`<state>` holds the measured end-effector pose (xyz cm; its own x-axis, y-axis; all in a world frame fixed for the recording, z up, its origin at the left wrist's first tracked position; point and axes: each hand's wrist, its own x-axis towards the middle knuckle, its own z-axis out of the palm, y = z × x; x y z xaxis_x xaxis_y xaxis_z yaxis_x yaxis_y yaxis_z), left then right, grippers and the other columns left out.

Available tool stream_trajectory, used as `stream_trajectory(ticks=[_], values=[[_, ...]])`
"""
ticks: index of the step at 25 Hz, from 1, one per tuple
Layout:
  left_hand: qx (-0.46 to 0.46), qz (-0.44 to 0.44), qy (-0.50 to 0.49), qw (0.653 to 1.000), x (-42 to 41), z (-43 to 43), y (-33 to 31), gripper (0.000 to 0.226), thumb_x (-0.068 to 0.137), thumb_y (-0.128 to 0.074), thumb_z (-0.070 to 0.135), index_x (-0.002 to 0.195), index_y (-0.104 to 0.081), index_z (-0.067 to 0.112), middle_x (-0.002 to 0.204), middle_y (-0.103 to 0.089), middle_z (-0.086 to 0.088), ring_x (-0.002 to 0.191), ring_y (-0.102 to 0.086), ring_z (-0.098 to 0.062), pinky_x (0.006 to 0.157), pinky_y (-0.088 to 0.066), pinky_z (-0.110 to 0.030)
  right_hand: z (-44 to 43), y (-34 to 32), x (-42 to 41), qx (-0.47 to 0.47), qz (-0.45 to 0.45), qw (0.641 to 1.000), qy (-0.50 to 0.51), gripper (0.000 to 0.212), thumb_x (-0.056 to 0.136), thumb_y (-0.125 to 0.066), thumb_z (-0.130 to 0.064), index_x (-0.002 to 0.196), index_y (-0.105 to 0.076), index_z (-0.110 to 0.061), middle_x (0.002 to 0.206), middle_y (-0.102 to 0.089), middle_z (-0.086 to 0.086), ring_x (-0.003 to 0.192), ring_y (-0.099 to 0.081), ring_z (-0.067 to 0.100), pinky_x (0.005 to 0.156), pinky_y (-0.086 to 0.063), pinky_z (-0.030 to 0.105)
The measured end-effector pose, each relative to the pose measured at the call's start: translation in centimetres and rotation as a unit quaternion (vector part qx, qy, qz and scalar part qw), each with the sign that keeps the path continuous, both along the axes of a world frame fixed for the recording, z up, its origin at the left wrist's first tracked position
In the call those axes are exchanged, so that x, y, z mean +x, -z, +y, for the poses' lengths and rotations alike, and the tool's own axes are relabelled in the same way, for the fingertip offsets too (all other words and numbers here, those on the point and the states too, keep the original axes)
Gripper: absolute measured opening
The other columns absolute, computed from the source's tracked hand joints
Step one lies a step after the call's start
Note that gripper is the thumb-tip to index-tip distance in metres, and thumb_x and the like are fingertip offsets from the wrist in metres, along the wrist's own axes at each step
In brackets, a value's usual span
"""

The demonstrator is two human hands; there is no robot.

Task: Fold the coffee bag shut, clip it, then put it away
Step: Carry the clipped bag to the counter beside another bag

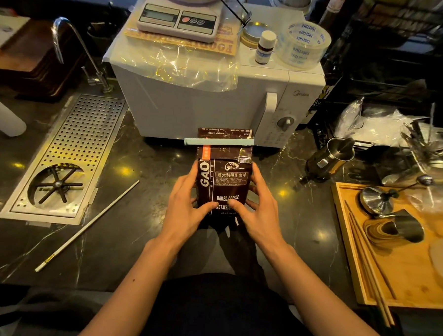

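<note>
A dark brown coffee bag [225,175] stands upright on the black marble counter, in front of the white microwave. A pale blue bar clip [218,142] sits across its flattened top, with a strip of bag sticking up above it. My left hand [187,204] grips the bag's left side, thumb on the front. From the other side my right hand [258,208] holds the bag's right edge, its thumb also lying across the printed front.
White microwave [208,100] directly behind the bag, with a scale [179,20], small bottle [265,46] and tape roll [302,43] on top. Perforated drip tray [69,154] at left, long white stick [86,225] beside it. Metal pitcher [331,158] and wooden tray [400,269] at right.
</note>
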<state>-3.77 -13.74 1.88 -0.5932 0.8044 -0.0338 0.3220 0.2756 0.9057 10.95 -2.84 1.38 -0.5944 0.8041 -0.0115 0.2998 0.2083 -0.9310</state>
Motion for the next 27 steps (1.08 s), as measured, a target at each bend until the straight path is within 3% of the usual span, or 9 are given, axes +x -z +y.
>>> stream_trajectory(ticks=[7, 12, 15, 18, 20, 22, 24, 25, 27], values=[[0.07, 0.038, 0.053, 0.995, -0.2, 1.1, -4.8, 0.099, 0.077, -0.079, 0.017, 0.153, -0.017, 0.03, 0.131, -0.045, 0.0, 0.126, -0.045, -0.008, 0.104, -0.048, -0.04, -0.4, -5.2, 0.7, 0.08, 0.018, 0.994, 0.075, 0.092, 0.083, -0.077, -0.019, 0.151, -0.02, -0.042, 0.137, -0.043, -0.025, 0.121, -0.044, -0.018, 0.092, -0.047, 0.01], [0.11, 0.048, 0.142, 0.983, -0.1, 2.3, -7.7, 0.1, 0.076, -0.079, 0.013, 0.154, -0.018, 0.027, 0.13, -0.046, 0.0, 0.123, -0.047, -0.005, 0.105, -0.047, -0.031, -2.4, -8.7, 2.1, 0.099, 0.023, 0.981, 0.162, 0.093, 0.082, -0.077, -0.013, 0.153, -0.02, -0.037, 0.139, -0.046, -0.018, 0.124, -0.045, -0.015, 0.093, -0.047, 0.009], [0.125, 0.064, 0.21, 0.968, 1.5, 3.3, -8.8, 0.102, 0.074, -0.082, 0.015, 0.153, -0.019, 0.026, 0.129, -0.048, -0.001, 0.12, -0.049, -0.006, 0.103, -0.048, -0.026, -4.1, -10.1, 4.4, 0.109, 0.025, 0.967, 0.229, 0.094, 0.082, -0.077, -0.013, 0.153, -0.02, -0.036, 0.134, -0.042, -0.029, 0.122, -0.043, -0.018, 0.092, -0.045, 0.006], [0.13, 0.061, 0.27, 0.952, 4.7, 3.4, -10.2, 0.103, 0.073, -0.082, 0.015, 0.153, -0.018, 0.028, 0.13, -0.047, 0.0, 0.122, -0.048, -0.007, 0.105, -0.046, -0.029, -6.3, -11.0, 7.9, 0.123, 0.035, 0.947, 0.294, 0.094, 0.081, -0.078, -0.016, 0.151, -0.021, -0.04, 0.135, -0.043, -0.032, 0.124, -0.044, -0.015, 0.092, -0.047, 0.01], [0.134, 0.058, 0.297, 0.944, 7.3, 3.1, -11.0, 0.103, 0.074, -0.082, 0.015, 0.153, -0.018, 0.029, 0.13, -0.046, 0.002, 0.122, -0.046, -0.005, 0.106, -0.046, -0.033, -7.4, -11.5, 10.5, 0.133, 0.035, 0.939, 0.317, 0.094, 0.081, -0.079, -0.019, 0.15, -0.021, -0.045, 0.144, -0.046, -0.02, 0.13, -0.046, -0.004, 0.099, -0.049, 0.021], [0.145, 0.063, 0.312, 0.937, 10.4, 2.7, -11.6, 0.103, 0.074, -0.082, 0.016, 0.154, -0.018, 0.028, 0.129, -0.045, 0.004, 0.121, -0.045, -0.002, 0.105, -0.047, -0.036, -8.4, -11.9, 13.4, 0.138, 0.037, 0.93, 0.337, 0.094, 0.081, -0.079, -0.02, 0.15, -0.021, -0.045, 0.147, -0.046, -0.014, 0.131, -0.047, -0.002, 0.1, -0.049, 0.019], [0.163, 0.077, 0.331, 0.926, 14.3, 2.5, -12.3, 0.103, 0.073, -0.082, 0.018, 0.154, -0.018, 0.027, 0.128, -0.045, 0.004, 0.12, -0.045, -0.002, 0.103, -0.049, -0.038, -9.4, -12.5, 17.2, 0.146, 0.052, 0.92, 0.361, 0.094, 0.081, -0.079, -0.016, 0.149, -0.022, -0.045, 0.139, -0.047, -0.026, 0.126, -0.048, -0.009, 0.094, -0.049, 0.011], [0.171, 0.082, 0.341, 0.921, 16.5, 2.4, -12.6, 0.103, 0.073, -0.082, 0.019, 0.153, -0.019, 0.027, 0.128, -0.045, 0.004, 0.12, -0.045, -0.002, 0.102, -0.049, -0.038, -10.0, -12.7, 19.3, 0.149, 0.059, 0.914, 0.372, 0.094, 0.08, -0.079, -0.013, 0.149, -0.022, -0.046, 0.137, -0.045, -0.032, 0.124, -0.049, -0.011, 0.093, -0.049, 0.012], [0.185, 0.089, 0.368, 0.907, 21.3, 2.3, -13.0, 0.102, 0.073, -0.082, 0.019, 0.153, -0.02, 0.028, 0.129, -0.045, 0.005, 0.122, -0.045, -0.002, 0.101, -0.05, -0.038, -11.3, -13.0, 24.3, 0.158, 0.065, 0.902, 0.397, 0.095, 0.08, -0.079, -0.011, 0.151, -0.023, -0.042, 0.142, -0.044, -0.027, 0.127, -0.048, -0.007, 0.097, -0.051, 0.019]])
